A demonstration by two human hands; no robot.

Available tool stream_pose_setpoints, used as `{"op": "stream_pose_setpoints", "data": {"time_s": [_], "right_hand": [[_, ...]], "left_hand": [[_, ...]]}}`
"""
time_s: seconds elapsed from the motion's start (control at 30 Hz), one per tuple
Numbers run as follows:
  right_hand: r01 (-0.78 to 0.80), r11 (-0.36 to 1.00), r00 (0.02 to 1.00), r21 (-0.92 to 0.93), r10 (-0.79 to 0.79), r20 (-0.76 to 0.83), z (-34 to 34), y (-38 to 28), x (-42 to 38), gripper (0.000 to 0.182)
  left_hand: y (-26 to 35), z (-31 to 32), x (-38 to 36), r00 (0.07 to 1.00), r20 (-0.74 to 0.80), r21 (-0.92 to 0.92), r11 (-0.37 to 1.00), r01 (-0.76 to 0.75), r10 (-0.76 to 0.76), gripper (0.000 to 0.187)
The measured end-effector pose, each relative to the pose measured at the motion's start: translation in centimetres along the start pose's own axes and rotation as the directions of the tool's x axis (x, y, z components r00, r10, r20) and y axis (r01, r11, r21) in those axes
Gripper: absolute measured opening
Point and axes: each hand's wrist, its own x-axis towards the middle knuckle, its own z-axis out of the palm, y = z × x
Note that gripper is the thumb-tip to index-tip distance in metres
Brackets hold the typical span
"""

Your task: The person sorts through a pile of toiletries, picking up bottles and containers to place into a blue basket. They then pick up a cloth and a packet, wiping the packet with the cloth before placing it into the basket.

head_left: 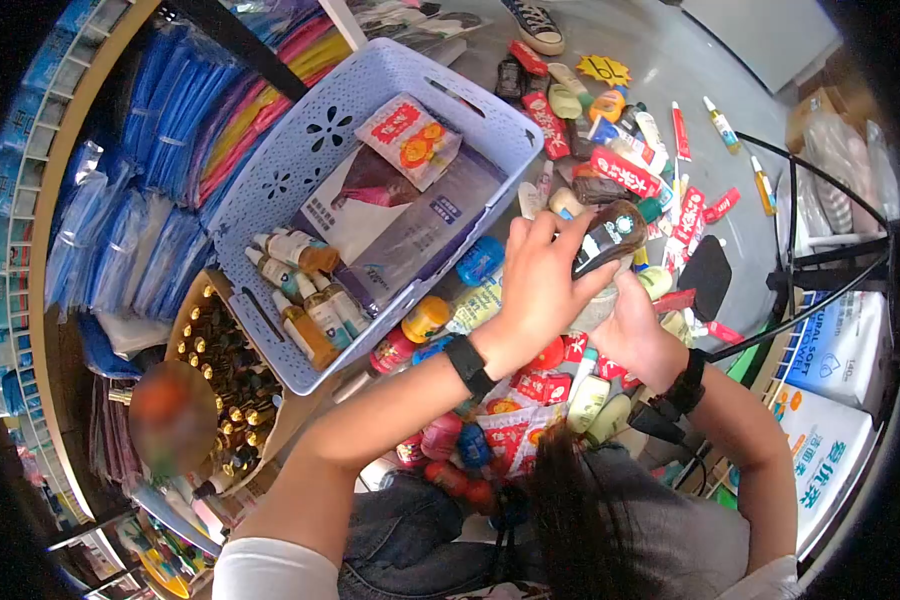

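Observation:
My left hand (542,268) is closed around a dark bottle (610,238) with a green cap and a white printed mark. The bottle lies tilted, its cap pointing up and to the right. Just below it, my right hand (638,335) is closed on a clear, see-through item (597,310) whose kind I cannot make out. Beneath both hands spreads a pile of small bottles and red packets (625,172). To the left stands a light-blue plastic basket (515,125) holding several amber bottles (305,318), an orange-and-red packet (410,140) and a flat printed package (420,240).
Blue plastic-wrapped packs (170,110) line the shelf on the left. A cardboard box of gold-topped bottles (220,370) stands below the basket. At right are a black wire frame (792,215) and white tissue packs (820,440). A sneaker (536,25) shows at the top.

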Motion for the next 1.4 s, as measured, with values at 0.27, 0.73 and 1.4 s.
{"op": "stream_pose_setpoints", "data": {"time_s": [0.27, 0.73, 1.4], "right_hand": [[0.443, -0.082, 0.896, -0.893, 0.016, 0.443, -3.4, -2.3, -2.8, 0.051], [0.235, 0.883, 0.964, -0.406, -0.265, -0.017, 0.5, -3.5, 0.9, 0.036], [0.712, -0.057, 0.696, -0.700, -0.076, 0.714, 5.3, -1.7, -2.2, 0.009]], "left_hand": [[1.5, -1.3, -0.9, 0.938, 0.267, -0.133, 0.972, -0.193, 0.222, 0.053], [-1.5, -7.9, 0.3, 0.829, 0.461, -0.112, 0.906, 0.408, -0.316, 0.058], [-1.9, -5.5, -1.3, 0.583, 0.787, -0.616, -0.304, 0.727, -0.203, 0.050]]}}
